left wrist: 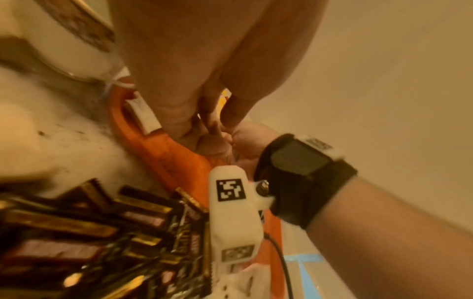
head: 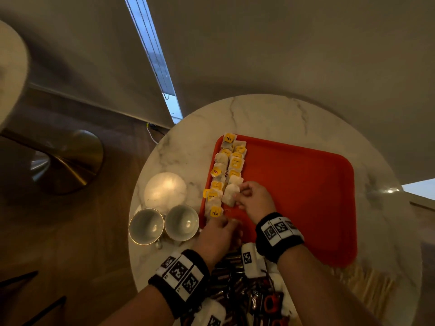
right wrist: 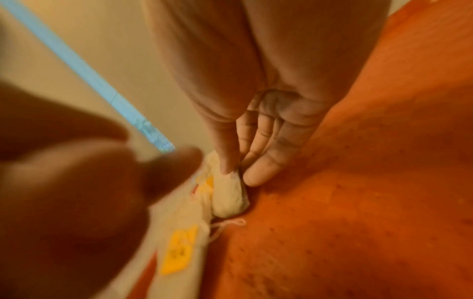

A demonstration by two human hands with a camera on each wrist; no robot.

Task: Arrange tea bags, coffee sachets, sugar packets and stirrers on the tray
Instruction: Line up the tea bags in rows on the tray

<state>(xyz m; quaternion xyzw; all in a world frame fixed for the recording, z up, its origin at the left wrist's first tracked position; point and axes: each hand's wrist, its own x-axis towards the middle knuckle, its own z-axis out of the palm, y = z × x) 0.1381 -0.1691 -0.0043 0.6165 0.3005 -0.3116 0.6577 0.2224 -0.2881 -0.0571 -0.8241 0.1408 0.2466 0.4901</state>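
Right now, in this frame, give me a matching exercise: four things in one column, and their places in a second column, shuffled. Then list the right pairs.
Things:
1. tea bags
2. cups
3. coffee sachets
4. right hand

Places:
A. on the table left of the tray
B. heaped on the table at the tray's near edge
C. in two rows along the tray's left side
D. over the tray, pinching the nearest tea bag of the right row

Pairs: 1-C, 2-A, 3-B, 4-D
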